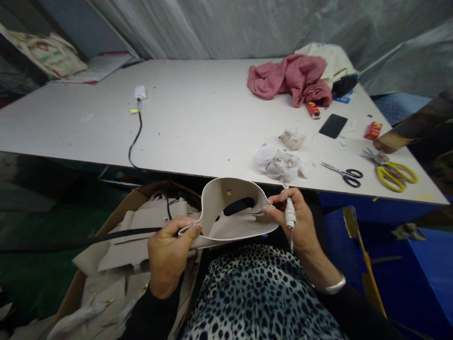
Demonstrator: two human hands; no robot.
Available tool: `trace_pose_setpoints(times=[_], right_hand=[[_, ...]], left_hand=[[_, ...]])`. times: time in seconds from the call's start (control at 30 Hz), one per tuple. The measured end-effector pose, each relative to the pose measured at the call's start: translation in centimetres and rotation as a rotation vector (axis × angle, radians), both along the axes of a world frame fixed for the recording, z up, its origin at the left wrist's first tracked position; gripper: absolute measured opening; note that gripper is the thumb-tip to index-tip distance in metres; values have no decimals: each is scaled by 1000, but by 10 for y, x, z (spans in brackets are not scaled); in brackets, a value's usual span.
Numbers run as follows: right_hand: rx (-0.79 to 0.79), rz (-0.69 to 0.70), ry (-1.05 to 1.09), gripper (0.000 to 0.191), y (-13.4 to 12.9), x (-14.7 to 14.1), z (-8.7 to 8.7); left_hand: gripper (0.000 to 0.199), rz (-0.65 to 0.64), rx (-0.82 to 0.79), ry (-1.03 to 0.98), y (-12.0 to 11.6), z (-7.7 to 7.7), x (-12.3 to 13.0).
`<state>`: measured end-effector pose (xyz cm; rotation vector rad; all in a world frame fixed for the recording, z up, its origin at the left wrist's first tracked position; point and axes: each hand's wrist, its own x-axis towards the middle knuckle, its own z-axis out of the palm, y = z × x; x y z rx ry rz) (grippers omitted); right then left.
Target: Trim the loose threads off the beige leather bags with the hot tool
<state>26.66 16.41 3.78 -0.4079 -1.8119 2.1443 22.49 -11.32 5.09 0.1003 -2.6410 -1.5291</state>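
Observation:
A beige leather-like bag body (240, 231) is held open above my lap, its mouth facing up and a small gold fitting (229, 192) on the inner far wall. Dark openings show through its inside. My left hand (171, 255) pinches the folded left edge between thumb and fingers. At the opposite edge, my right hand (295, 217) pinches the rim with thumb and forefinger. A thin tool with a white wrapped handle (290, 213) also sits in the right hand, its narrow metal end pointing down; its exact kind is unclear.
A carton (79, 288) of beige bag pieces stands left. On the white table (184, 123) lie black-handled scissors (345, 174), yellow-handled scissors (392, 172), crumpled plastic (279, 163), a pink cloth (290, 78) and a corded white box (140, 92). Blue bins (410, 283) stand right.

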Motion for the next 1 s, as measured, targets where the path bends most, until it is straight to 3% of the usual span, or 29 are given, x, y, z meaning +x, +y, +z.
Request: trace_pose_setpoints(times=[0.17,0.63,0.87,0.93,1.0], right_hand=[[-4,35,-18,43,-5,-1,-6],[26,58,-26,42,-6,0,-8],[125,122,35,39,-1,0,-5],[150,140,58,39,0,0,-5],[174,148,73,39,0,0,-6]], left_hand=[[10,-60,-26,-56,-4,-4,3],[25,-367,-113,-215,-23,19,1],[12,-941,-63,-216,-52,52,-38],[18,-878,100,-133,-52,53,-55],[21,-679,353,27,-45,48,-70]])
